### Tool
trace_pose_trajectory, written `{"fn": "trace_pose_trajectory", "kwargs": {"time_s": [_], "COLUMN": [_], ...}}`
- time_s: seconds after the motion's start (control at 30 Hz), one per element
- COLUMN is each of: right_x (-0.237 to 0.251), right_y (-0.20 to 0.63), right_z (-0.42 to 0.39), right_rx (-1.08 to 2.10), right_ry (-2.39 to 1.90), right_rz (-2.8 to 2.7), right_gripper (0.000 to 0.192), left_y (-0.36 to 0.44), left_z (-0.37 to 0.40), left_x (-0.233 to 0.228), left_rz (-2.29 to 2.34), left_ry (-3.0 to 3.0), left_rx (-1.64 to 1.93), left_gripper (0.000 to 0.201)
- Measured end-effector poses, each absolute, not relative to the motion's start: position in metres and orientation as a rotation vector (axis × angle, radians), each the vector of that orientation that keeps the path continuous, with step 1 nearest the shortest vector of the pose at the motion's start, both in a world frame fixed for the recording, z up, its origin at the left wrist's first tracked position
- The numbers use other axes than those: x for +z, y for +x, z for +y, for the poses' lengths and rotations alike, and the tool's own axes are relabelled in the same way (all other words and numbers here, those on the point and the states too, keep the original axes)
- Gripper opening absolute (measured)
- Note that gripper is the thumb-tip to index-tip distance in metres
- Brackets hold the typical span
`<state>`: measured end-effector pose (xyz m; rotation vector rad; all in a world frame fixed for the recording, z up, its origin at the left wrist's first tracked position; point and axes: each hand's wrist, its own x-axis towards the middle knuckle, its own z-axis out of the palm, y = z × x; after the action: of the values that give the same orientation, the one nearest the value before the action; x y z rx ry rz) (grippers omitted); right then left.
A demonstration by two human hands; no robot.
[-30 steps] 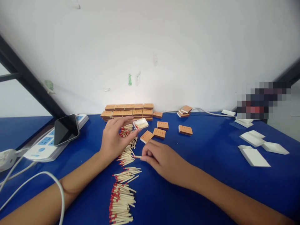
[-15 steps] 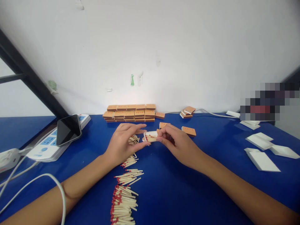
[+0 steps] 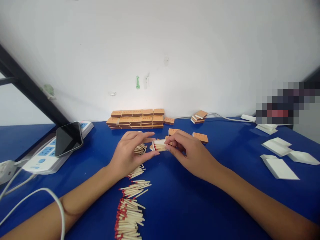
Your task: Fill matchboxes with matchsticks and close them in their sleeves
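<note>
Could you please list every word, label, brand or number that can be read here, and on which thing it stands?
No text can be read with certainty.
Matchboxes: red print on the orange tops, too small and blurred to read.
Power strip: small blue marking near its closer end, too small to read.
Phone: dark screen, no text visible.
White trays at right: no text visible.

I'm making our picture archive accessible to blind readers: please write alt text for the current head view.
A person's left hand holds a small white tray of red-tipped matches over a blue table, with the right hand at its other end. Loose matches lie in a column nearer the viewer; behind, orange matchboxes are stacked by a white wall.
</note>
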<state>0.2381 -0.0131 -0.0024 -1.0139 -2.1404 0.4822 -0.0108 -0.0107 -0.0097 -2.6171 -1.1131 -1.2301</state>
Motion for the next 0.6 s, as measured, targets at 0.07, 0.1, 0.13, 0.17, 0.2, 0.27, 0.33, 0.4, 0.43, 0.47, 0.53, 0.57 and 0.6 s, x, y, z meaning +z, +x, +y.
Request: {"fn": "trace_pose_trajectory", "kwargs": {"time_s": [0.07,0.1,0.13,0.17,0.2,0.27,0.33,0.4,0.43,0.47,0.53,0.57,0.6], "right_x": [-0.002,-0.003,-0.005,-0.007,-0.01,-0.015,-0.019,-0.021,-0.02,-0.02,-0.019,-0.018,-0.017], "right_y": [0.234,0.231,0.227,0.223,0.218,0.208,0.2,0.195,0.193,0.192,0.193,0.193,0.194], "right_z": [-0.019,-0.023,-0.027,-0.032,-0.037,-0.046,-0.053,-0.057,-0.058,-0.059,-0.058,-0.057,-0.056], "right_rx": [0.492,0.516,0.553,0.6,0.647,0.704,0.698,0.671,0.664,0.665,0.674,0.674,0.672], "right_ry": [-0.985,-0.967,-0.945,-0.921,-0.894,-0.841,-0.81,-0.812,-0.827,-0.845,-0.886,-0.907,-0.926], "right_rz": [-2.132,-2.15,-2.182,-2.227,-2.277,-2.362,-2.417,-2.448,-2.459,-2.468,-2.483,-2.489,-2.497], "right_gripper": [0.008,0.006,0.004,0.001,0.001,0.004,0.006,0.004,0.005,0.006,0.01,0.011,0.012], "left_y": [-0.012,-0.012,-0.012,-0.013,-0.013,-0.013,-0.013,-0.013,-0.013,-0.013,-0.013,-0.013,-0.013], "left_z": [-0.009,-0.008,-0.007,-0.006,-0.006,-0.005,-0.005,-0.004,-0.005,-0.005,-0.005,-0.005,-0.005], "left_x": [-0.009,-0.009,-0.009,-0.009,-0.01,-0.01,-0.01,-0.01,-0.01,-0.01,-0.01,-0.01,-0.01], "left_rz": [-1.111,-1.11,-1.115,-1.127,-1.14,-1.158,-1.153,-1.143,-1.142,-1.141,-1.138,-1.137,-1.137], "left_ry": [-2.578,-2.56,-2.541,-2.524,-2.507,-2.481,-2.467,-2.461,-2.459,-2.46,-2.458,-2.458,-2.457], "left_rx": [-1.249,-1.26,-1.271,-1.278,-1.281,-1.287,-1.297,-1.304,-1.303,-1.301,-1.296,-1.294,-1.292], "left_gripper": [0.053,0.052,0.05,0.049,0.049,0.049,0.05,0.05,0.049,0.049,0.049,0.049,0.049]}}
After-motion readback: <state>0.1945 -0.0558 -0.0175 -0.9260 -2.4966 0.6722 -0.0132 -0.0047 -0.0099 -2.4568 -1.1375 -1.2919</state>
